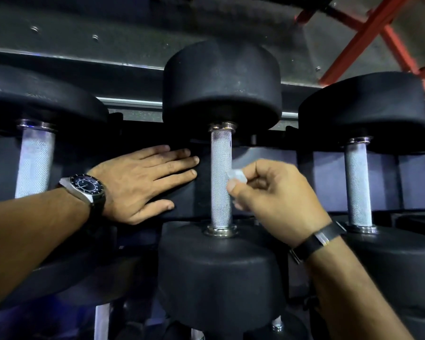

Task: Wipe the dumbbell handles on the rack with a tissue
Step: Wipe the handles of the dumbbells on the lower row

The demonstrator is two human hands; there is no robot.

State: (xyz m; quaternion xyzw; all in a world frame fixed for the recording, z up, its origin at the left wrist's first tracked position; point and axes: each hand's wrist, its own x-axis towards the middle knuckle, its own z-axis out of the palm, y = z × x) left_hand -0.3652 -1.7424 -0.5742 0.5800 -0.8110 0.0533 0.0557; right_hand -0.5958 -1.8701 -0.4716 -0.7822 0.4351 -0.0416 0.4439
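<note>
Tissue [236, 174]: small, soft, tear-prone wad, pinched in right hand [277, 192], touching centre knurled dumbbell handle [220, 182] from 3 o'clock. Left hand [142, 182] flat, fingers straight, at 9 o'clock. Handle rigid, grippy; wrap tissue round mid-shaft.

Gym, weights area. Black rubber-headed dumbbells [221, 168] sit side by side on a dark rack [133, 111], each with a knurled metal handle [220, 182]; more dumbbells on a tier below. Red steel frame [368, 38] stands behind on speckled flooring.
</note>
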